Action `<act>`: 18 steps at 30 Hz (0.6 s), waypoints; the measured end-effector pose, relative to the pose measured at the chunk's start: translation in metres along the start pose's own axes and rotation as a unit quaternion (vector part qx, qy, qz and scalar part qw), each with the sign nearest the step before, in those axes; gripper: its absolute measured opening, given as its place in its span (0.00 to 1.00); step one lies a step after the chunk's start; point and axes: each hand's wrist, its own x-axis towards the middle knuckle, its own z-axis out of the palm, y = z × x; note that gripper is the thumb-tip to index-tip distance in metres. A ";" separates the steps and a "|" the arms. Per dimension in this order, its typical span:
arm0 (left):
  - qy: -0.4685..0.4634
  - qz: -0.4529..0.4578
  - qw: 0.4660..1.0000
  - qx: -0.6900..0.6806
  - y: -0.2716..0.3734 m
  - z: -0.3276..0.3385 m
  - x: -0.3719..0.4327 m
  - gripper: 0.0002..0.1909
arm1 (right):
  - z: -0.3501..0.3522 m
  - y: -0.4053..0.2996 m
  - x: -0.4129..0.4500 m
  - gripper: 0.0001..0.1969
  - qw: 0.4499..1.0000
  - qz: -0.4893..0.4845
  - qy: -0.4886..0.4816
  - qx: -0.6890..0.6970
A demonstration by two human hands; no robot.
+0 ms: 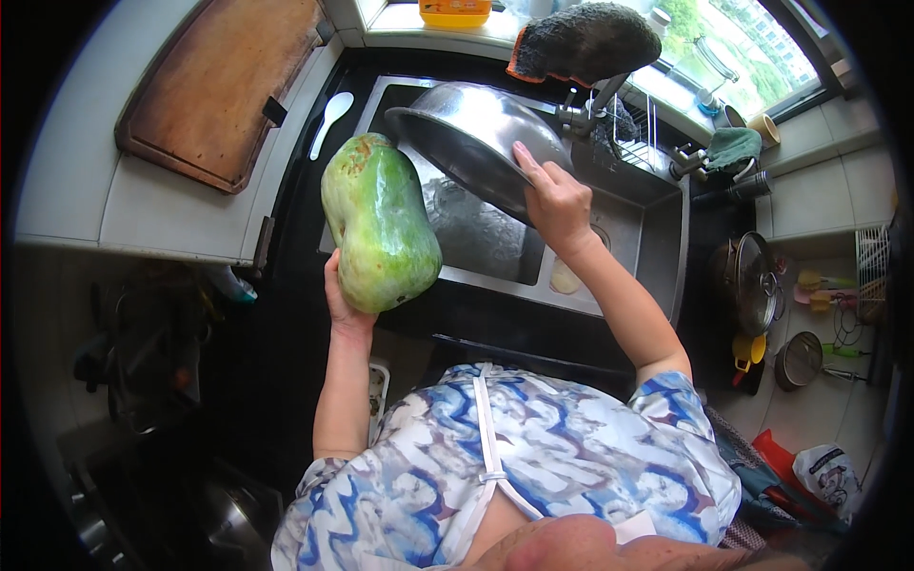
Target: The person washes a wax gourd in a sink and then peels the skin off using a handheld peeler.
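Note:
A large green winter melon (382, 228) rests in my left hand (346, 300), which supports its lower left end over the black counter's edge. My right hand (560, 203) grips the rim of a stainless steel bowl (493, 121). The bowl is tilted over the sink (653, 235), its outside facing the window and its opening turned down toward the left basin. That basin looks wet and shiny under the bowl. A pale round piece (565, 277) lies in the right basin, partly hidden by my right forearm.
A white spoon (333, 121) lies on the black counter left of the sink. A wooden cutting board (221, 86) leans at the upper left. A dark cloth mitt (589, 43) hangs over the faucet (596, 107). A lidded pot (753, 282) stands at right.

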 end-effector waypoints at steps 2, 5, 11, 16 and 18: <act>-0.015 -0.007 1.000 -0.011 -0.002 -0.003 0.001 0.31 | -0.024 -0.006 -0.003 0.29 1.000 -0.007 0.025 0.015; -0.013 -0.014 1.000 -0.014 -0.007 0.003 0.001 0.30 | -0.067 -0.003 -0.017 0.29 0.999 -0.018 0.042 0.020; -0.026 -0.055 0.998 -0.014 -0.020 0.011 0.005 0.31 | -0.163 0.005 -0.048 0.26 0.999 -0.041 0.022 -0.014; -0.053 -0.091 0.994 -0.028 -0.040 0.028 0.014 0.31 | -0.204 0.011 -0.091 0.23 0.993 0.031 0.053 -0.097; -0.061 -0.099 0.993 -0.028 -0.048 0.033 0.018 0.31 | -0.214 0.011 -0.114 0.20 0.985 0.082 0.019 -0.151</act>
